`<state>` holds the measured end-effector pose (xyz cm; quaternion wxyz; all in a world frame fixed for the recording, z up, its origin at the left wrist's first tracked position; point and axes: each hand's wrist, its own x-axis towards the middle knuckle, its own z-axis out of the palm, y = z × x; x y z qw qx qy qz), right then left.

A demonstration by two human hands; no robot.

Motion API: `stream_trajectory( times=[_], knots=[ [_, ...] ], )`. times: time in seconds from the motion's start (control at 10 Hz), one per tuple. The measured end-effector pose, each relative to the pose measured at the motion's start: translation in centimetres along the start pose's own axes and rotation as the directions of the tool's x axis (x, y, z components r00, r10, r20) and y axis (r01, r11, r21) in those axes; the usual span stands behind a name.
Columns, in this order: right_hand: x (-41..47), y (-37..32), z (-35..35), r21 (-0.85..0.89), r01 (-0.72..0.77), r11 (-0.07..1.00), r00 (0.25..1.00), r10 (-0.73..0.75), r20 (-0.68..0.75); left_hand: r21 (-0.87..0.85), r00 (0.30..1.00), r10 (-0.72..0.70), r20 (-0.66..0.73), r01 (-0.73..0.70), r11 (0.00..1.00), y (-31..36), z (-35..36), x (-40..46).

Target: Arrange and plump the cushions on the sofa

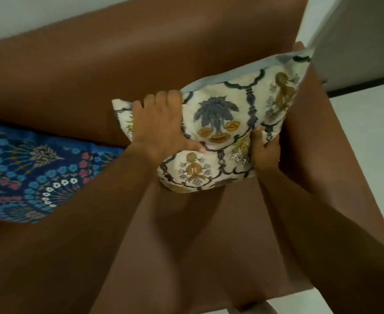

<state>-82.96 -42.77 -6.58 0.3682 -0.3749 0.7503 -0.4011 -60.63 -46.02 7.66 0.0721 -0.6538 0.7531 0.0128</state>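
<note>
Head cam: cream square fabric cushion w/ blue-grey, mustard & orange floral print (222, 137) was held tilted at the right end of the brown smooth-upholstered sofa (123, 64), its far corner up near the armrest, lower edge just above the seat. Left hand (161, 123) lay over the cushion's left edge, fingers (163, 97) curled over the top, thumb pressed into the front. Right hand (265, 152) gripped the lower right edge, fingers mostly hidden behind the fabric. Dark blue cushion w/ pink & light-blue flower pattern (32, 175) lay flat on the seat, left, behind the left forearm.
</note>
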Motion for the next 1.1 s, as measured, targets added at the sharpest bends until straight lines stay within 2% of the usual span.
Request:
stream_trajectory(
  times=[0.1,0.2,0.3,0.5,0.6,0.7,0.8,0.9,1.0,1.1],
  knots=[
    [-1.2,-3.6,-3.2,-0.043,0.149,0.988,0.989,-0.149,0.005,-0.251,0.982,-0.188,0.021,0.187,0.950,-0.9,-0.7,-0.6],
    [-1.1,-8.4,-6.8,-0.190,0.340,0.921,0.938,-0.348,-0.006,-0.469,0.924,-0.373,0.090,0.369,0.802,-1.4,0.0,-2.5],
    [0.1,-9.4,-8.6,-0.415,0.455,0.788,0.870,-0.493,0.017,-0.540,0.903,-0.413,0.120,0.408,0.736,0.4,1.7,-2.7],
    [4.2,-5.4,-10.4,-0.525,0.449,0.723,0.868,-0.492,0.066,-0.507,0.950,-0.312,0.022,0.280,0.815,2.5,4.2,0.2],
    [3.4,-6.0,-10.0,-0.506,0.443,0.740,0.862,-0.507,0.013,-0.478,0.951,-0.308,-0.014,0.264,0.838,2.0,4.1,0.2],
    [2.4,-5.6,-9.5,-0.509,0.427,0.747,0.875,-0.484,0.024,-0.454,0.956,-0.289,-0.041,0.240,0.858,1.4,4.1,0.2],
    [2.1,-5.2,-9.3,-0.527,0.399,0.750,0.895,-0.443,0.047,-0.409,0.965,-0.262,0.022,0.248,0.878,0.9,2.9,0.2],
    [0.9,-6.1,-9.6,-0.507,0.391,0.768,0.901,-0.431,0.042,-0.384,0.963,-0.226,0.144,0.265,0.885,0.3,1.0,-0.9],
    [-2.6,-8.2,-9.6,-0.499,0.418,0.759,0.877,-0.481,0.002,-0.367,0.966,-0.224,0.131,0.257,0.894,-1.8,-0.5,-3.2],
    [-6.9,-10.5,-7.3,-0.506,0.512,0.694,0.820,-0.570,0.048,-0.341,0.972,-0.217,0.088,0.234,0.910,-5.1,-0.8,-6.9]
  ],
)
